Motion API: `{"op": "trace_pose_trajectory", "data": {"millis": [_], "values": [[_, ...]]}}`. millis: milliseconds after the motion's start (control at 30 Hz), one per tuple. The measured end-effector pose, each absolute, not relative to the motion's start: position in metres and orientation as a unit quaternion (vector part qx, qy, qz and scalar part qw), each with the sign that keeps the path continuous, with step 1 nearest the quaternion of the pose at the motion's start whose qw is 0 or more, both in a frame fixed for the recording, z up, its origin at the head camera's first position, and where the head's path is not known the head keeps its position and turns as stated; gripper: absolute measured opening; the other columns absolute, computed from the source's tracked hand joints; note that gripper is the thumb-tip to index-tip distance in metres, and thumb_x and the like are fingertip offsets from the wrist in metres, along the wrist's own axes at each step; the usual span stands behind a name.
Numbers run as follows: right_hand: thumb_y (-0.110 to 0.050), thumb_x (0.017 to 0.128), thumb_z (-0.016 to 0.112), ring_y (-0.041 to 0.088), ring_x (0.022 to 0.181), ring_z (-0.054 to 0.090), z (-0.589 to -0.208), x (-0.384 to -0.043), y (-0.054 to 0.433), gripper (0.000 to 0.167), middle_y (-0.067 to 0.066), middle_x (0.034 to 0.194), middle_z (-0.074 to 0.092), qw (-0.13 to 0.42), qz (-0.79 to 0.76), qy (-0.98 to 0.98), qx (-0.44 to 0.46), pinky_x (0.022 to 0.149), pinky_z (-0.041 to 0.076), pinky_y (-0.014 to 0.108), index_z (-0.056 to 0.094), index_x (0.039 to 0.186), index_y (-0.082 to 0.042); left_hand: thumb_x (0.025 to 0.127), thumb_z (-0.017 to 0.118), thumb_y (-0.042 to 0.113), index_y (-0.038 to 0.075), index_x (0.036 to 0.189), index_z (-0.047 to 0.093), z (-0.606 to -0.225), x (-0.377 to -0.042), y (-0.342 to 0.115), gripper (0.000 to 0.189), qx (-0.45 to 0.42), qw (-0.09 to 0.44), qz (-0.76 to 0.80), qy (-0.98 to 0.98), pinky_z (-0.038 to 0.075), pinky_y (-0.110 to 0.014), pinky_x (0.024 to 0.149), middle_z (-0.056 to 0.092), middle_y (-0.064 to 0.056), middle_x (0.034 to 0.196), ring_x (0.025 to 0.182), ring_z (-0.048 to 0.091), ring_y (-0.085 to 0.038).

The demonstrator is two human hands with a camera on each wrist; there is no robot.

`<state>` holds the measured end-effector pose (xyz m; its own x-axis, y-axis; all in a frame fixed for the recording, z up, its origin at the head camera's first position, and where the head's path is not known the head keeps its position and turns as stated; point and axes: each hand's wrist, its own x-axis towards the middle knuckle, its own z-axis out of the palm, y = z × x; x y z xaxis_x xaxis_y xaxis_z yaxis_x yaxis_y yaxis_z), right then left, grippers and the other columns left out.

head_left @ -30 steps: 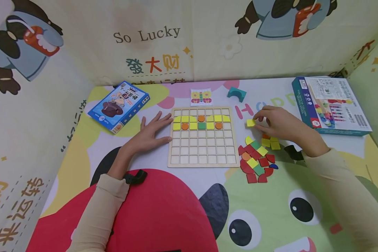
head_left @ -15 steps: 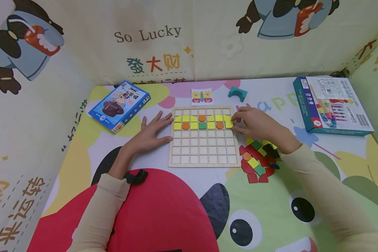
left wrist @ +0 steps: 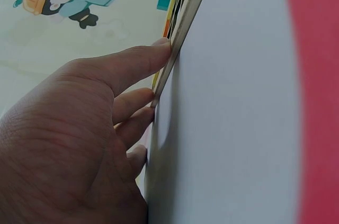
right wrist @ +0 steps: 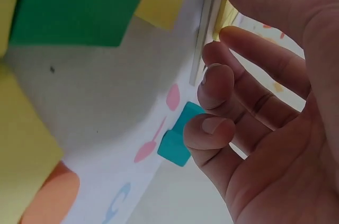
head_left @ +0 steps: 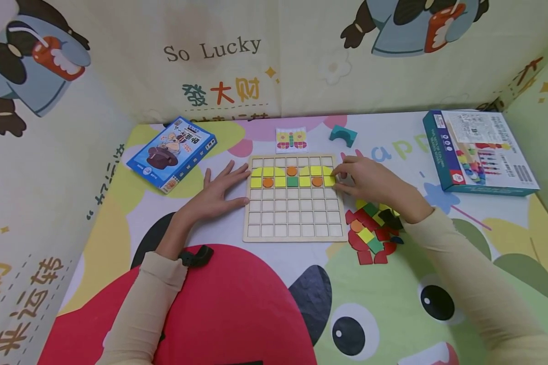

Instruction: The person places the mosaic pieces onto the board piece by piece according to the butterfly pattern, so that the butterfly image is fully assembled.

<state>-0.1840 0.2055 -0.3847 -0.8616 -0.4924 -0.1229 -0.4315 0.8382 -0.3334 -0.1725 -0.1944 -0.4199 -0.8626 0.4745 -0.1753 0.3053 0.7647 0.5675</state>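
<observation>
A wooden grid board (head_left: 293,219) lies mid-table, with yellow, orange and green tiles filling its second and third rows. At its left edge rests my left hand (head_left: 219,192), fingers spread, fingertips and thumb touching the frame. My right hand (head_left: 367,178) is over the right edge, thumb and index finger pinching a yellow square tile (head_left: 329,181) at the end of the third row. The right wrist view shows those two fingertips on the yellow tile (right wrist: 225,16), with the other fingers curled. Behind the board lies a butterfly pattern card (head_left: 291,140).
Loose red, green, yellow and orange tiles (head_left: 366,257) are heaped right of the board, partly under the right wrist. A teal arch block (head_left: 343,135) sits at the back. A blue box (head_left: 171,154) stands at left, a larger teal-edged box (head_left: 484,152) at right.
My right hand has moved left from beside the tile heap to the board, bringing the yellow square into the third row's last cell. My left hand stays put.
</observation>
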Motion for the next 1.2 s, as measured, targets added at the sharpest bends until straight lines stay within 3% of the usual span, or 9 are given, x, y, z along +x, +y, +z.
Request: {"op": "trace_pose_trajectory", "data": {"millis": [233, 333, 733, 933, 1200], "values": [[-0.027, 0.092, 0.083, 0.018, 0.082, 0.060, -0.376, -0.175, 0.220, 0.033, 0.010, 0.107, 0.073, 0.100, -0.146, 0.956, -0.236, 0.071, 0.056, 0.030, 0.079, 0.119, -0.009, 0.097, 0.070, 0.050, 0.029, 0.168, 0.033, -0.419, -0.172, -0.194, 0.083, 0.211, 0.156, 0.272, 0.926, -0.021, -0.070, 0.127, 0.020, 0.007, 0.179, 0.170, -0.004, -0.025], [-0.028, 0.093, 0.082, 0.018, 0.084, 0.060, -0.373, -0.169, 0.229, 0.029, 0.008, 0.104, 0.073, 0.108, -0.140, 0.956, -0.233, 0.074, 0.057, 0.031, 0.080, 0.115, -0.010, 0.097, 0.070, 0.050, 0.029, 0.168, 0.033, -0.419, -0.172, -0.194, 0.083, 0.212, 0.155, 0.271, 0.926, -0.021, -0.070, 0.127, 0.020, 0.007, 0.179, 0.170, -0.004, -0.025], [-0.042, 0.087, 0.087, 0.017, 0.087, 0.061, -0.378, -0.153, 0.242, 0.039, 0.002, 0.091, 0.071, 0.150, -0.107, 0.957, -0.226, 0.077, 0.061, 0.035, 0.079, 0.109, -0.010, 0.097, 0.070, 0.051, 0.030, 0.168, 0.032, -0.421, -0.173, -0.196, 0.083, 0.213, 0.156, 0.271, 0.926, -0.021, -0.071, 0.126, 0.019, 0.008, 0.179, 0.170, -0.005, -0.025], [-0.040, 0.086, 0.088, 0.017, 0.089, 0.060, -0.378, -0.151, 0.242, 0.040, 0.002, 0.093, 0.070, 0.154, -0.113, 0.956, -0.221, 0.075, 0.059, 0.033, 0.079, 0.111, -0.011, 0.097, 0.070, 0.051, 0.030, 0.168, 0.031, -0.420, -0.173, -0.196, 0.084, 0.213, 0.156, 0.271, 0.926, -0.021, -0.070, 0.126, 0.020, 0.008, 0.179, 0.170, -0.005, -0.025], [-0.028, 0.088, 0.088, 0.020, 0.096, 0.065, -0.378, -0.149, 0.238, 0.038, 0.008, 0.108, 0.075, 0.141, -0.142, 0.954, -0.222, 0.082, 0.064, 0.039, 0.079, 0.119, -0.008, 0.097, 0.070, 0.051, 0.030, 0.168, 0.031, -0.421, -0.173, -0.195, 0.084, 0.210, 0.156, 0.272, 0.926, -0.021, -0.070, 0.126, 0.019, 0.007, 0.179, 0.170, -0.005, -0.025]]}}
